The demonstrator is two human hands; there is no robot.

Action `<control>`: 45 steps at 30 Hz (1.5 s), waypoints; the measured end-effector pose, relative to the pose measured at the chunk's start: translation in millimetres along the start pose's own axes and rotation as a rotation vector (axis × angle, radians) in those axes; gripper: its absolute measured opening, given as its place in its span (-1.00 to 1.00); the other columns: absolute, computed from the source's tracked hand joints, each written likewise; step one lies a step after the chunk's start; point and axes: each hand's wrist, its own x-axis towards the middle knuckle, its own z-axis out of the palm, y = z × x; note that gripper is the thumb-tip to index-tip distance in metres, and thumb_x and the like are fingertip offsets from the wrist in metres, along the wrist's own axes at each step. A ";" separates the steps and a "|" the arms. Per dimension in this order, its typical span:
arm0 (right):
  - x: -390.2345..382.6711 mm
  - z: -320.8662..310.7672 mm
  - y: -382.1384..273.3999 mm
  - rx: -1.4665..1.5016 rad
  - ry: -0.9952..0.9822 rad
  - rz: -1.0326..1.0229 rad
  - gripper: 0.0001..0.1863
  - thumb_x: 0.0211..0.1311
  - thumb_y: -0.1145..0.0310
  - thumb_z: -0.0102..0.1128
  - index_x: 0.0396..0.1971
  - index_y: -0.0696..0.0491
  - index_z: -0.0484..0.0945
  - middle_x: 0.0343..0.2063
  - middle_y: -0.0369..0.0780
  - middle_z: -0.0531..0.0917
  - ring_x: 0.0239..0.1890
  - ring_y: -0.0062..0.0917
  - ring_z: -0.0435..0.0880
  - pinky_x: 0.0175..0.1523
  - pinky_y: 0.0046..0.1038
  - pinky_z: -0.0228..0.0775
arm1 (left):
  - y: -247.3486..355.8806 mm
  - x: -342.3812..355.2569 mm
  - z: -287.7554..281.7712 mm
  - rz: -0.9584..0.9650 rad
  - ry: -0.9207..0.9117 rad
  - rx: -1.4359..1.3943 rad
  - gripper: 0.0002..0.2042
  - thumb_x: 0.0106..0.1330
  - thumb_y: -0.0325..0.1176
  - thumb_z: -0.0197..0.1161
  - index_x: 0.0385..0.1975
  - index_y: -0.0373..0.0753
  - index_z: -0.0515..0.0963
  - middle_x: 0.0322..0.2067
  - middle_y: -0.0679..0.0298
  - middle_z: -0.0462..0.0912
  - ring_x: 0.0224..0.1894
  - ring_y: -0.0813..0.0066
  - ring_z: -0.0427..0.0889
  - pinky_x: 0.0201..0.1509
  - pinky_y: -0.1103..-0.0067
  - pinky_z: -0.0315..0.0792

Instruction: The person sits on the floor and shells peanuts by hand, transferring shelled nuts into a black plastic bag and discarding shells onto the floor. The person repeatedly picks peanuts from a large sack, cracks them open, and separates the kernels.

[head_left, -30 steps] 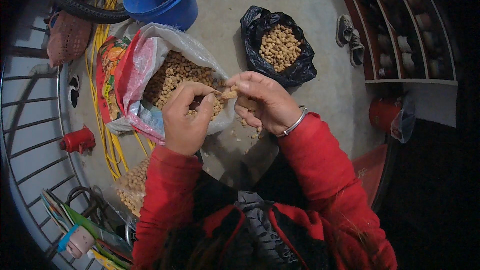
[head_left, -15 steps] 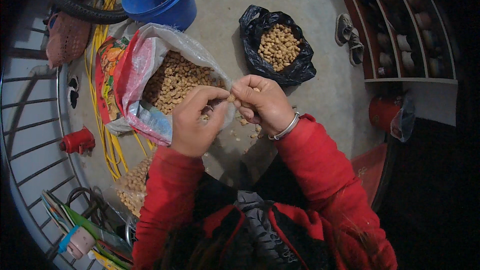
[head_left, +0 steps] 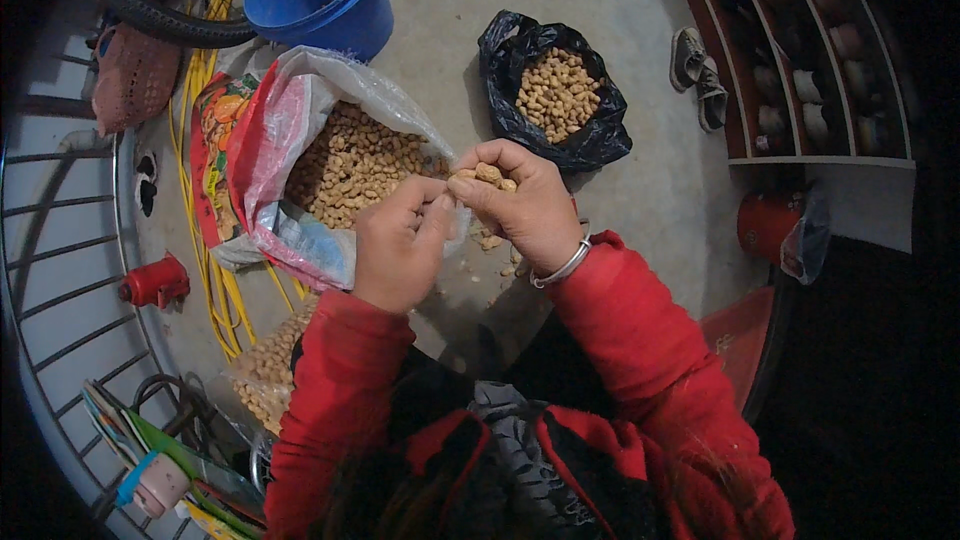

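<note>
The right hand (head_left: 525, 205) is closed on unshelled peanuts (head_left: 489, 174), seated between thumb and curled forefinger; the leftmost visible peanut's long axis runs crosswise, dipping rightward. The left hand (head_left: 400, 250), back upward, adjoins its fingertips; whether it grips anything cannot be determined.

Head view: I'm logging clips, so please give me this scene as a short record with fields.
Left hand: thumb and forefinger pinched; anything between them cannot be made out
Right hand: holding peanuts in their shells
Right wrist: silver bangle
Sack: red and white, open, peanuts inside, beyond the left hand
Black bag: open, peanuts inside, farther right
Blue bucket: beyond the sack
Far right: shoe rack, with shoes on the floor beside it
</note>
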 end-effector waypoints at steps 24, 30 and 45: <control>-0.8 -5.8 -3.5 0.050 0.014 0.109 -0.85 -0.04 0.39 0.19 -0.51 0.14 0.46 -0.70 -0.37 0.45 -0.73 -0.82 0.31 -0.68 -0.77 0.07 | -4.3 2.4 0.7 0.189 0.057 0.031 -0.88 0.05 -0.51 0.14 -0.40 -0.34 0.45 -0.52 0.25 0.53 -0.52 0.58 0.50 -0.42 0.68 0.38; -3.6 -6.7 -5.1 -0.070 -0.013 0.035 -0.87 -0.01 0.41 0.14 -0.46 0.15 0.47 -0.65 -0.39 0.47 -0.66 -0.83 0.33 -0.61 -0.76 0.14 | 4.5 -0.7 0.4 -0.024 0.025 -0.115 -0.90 0.11 -0.49 0.09 -0.39 -0.34 0.43 -0.54 0.34 0.47 -0.54 0.71 0.39 -0.49 0.76 0.30; -5.2 -1.2 3.9 -0.264 0.029 -0.189 -0.86 -0.04 0.47 0.16 -0.47 0.17 0.43 -0.56 -0.30 0.51 -0.47 -0.76 0.42 -0.39 -0.67 0.29 | 2.1 0.4 -4.2 -0.231 -0.145 -0.320 -0.90 0.10 -0.49 0.07 -0.40 -0.33 0.45 -0.60 0.38 0.44 -0.61 0.75 0.35 -0.61 0.78 0.23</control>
